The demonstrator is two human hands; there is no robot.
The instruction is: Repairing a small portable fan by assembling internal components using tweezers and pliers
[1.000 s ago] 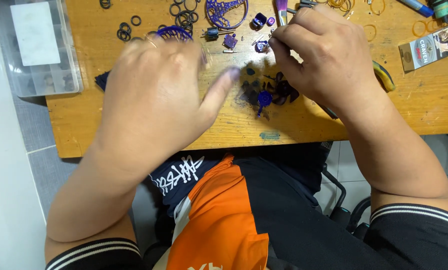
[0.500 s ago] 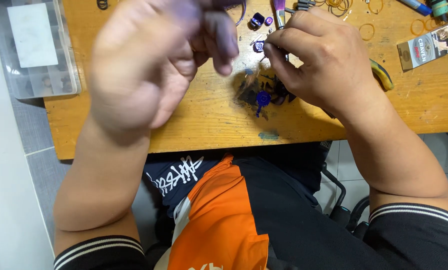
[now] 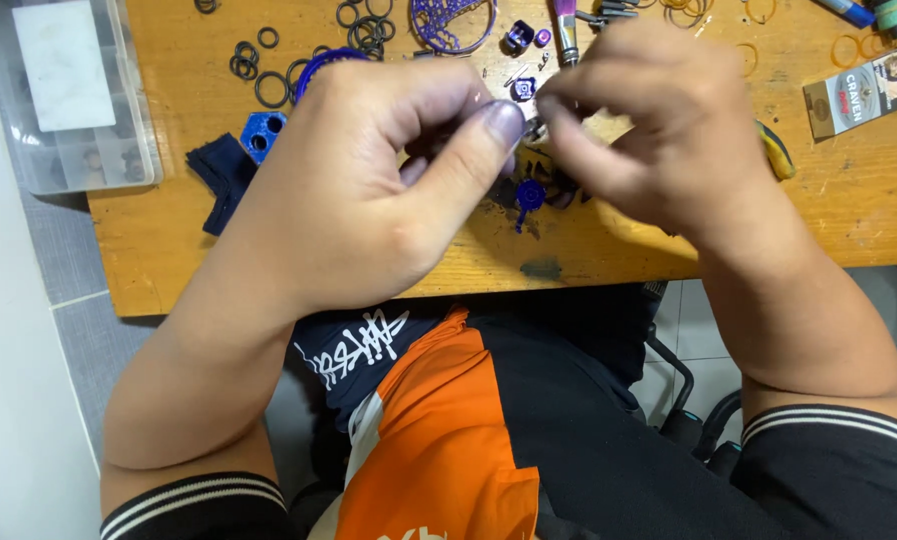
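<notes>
**Two hands meet over a cluttered workbench**

Two bare hands come together above a wooden table (image 3: 169, 250), fingertips almost touching over its front half. The left hand (image 3: 369, 190) is curled, its thumb pressed towards the fingers of the right hand (image 3: 649, 140), and between them sits a tiny metal piece (image 3: 532, 128); the grip itself is too hidden to tell which hand clamps it. A clear plastic box (image 3: 69, 90) stands at the table's left end. Near it lies a dark blue cloth (image 3: 219, 175) beside a small blue block (image 3: 264, 132). Black rubber rings (image 3: 269, 90) are scattered along the far edge, close to a purple round lattice (image 3: 454, 22). Just below the fingertips, a small blue gear (image 3: 529, 195) rests on the wood among darker bits.
</notes>
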